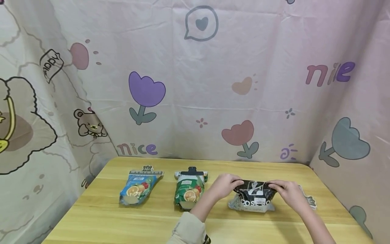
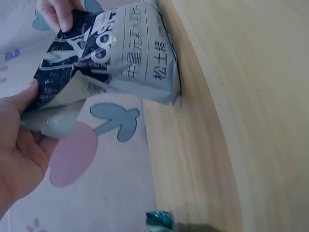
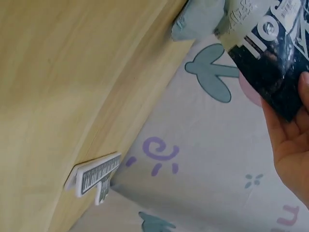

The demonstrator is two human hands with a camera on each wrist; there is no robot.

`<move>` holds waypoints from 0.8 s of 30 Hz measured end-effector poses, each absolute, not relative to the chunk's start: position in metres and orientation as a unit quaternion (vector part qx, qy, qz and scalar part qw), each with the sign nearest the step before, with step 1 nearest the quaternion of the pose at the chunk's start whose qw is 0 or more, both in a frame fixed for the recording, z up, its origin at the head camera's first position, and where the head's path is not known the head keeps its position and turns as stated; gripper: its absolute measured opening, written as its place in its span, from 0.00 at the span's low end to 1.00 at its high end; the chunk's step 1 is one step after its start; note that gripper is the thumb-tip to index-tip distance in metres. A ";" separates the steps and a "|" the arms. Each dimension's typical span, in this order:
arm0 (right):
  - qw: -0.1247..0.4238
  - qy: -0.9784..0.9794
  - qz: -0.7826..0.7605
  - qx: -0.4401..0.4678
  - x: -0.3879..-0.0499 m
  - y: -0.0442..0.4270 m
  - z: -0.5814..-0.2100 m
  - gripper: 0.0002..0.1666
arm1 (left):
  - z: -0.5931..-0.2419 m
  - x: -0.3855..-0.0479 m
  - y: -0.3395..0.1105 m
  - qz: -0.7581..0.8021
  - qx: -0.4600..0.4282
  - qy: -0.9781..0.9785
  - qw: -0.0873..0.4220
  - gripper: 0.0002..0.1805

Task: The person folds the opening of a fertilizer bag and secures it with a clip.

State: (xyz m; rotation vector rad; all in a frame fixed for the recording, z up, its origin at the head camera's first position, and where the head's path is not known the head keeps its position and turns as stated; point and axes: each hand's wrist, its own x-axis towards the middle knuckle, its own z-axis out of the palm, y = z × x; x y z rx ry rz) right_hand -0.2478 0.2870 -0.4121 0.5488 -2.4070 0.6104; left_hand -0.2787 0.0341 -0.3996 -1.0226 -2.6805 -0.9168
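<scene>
A black-and-grey plastic bag (image 1: 256, 198) with white lettering stands on the table at the right of centre. Its black top edge is stretched between both hands. The left hand (image 1: 226, 185) pinches the left top corner, thumb in front and fingers behind. At the right top corner, the right hand (image 1: 287, 192) pinches the bag the same way. In the left wrist view the bag (image 2: 140, 53) shows its printed grey front, and a fold gapes beside the left hand (image 2: 21, 150). The right wrist view has the right hand (image 3: 292, 140) on the black corner.
A white sealing clip with a piano-key pattern (image 3: 99, 174) lies to the right of the bag. Further left are a green fruit-printed bag (image 1: 187, 189) under a black clip (image 1: 192, 171) and a blue one (image 1: 138, 189) under a piano-key clip (image 1: 146, 173). A printed curtain (image 1: 195, 84) hangs behind the table (image 1: 122, 223).
</scene>
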 end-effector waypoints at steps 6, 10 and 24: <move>0.297 -0.903 0.220 0.218 -0.249 0.295 -0.413 0.08 | -0.403 -0.279 0.028 -0.333 -0.348 -0.876 0.038 0.15; 0.283 -0.908 0.226 0.210 -0.249 0.300 -0.414 0.07 | -0.405 -0.280 0.023 -0.367 -0.346 -0.863 0.024 0.15; 0.086 -0.960 0.230 0.132 -0.255 0.367 -0.383 0.19 | -0.404 -0.280 0.021 -0.388 -0.320 -0.864 0.016 0.13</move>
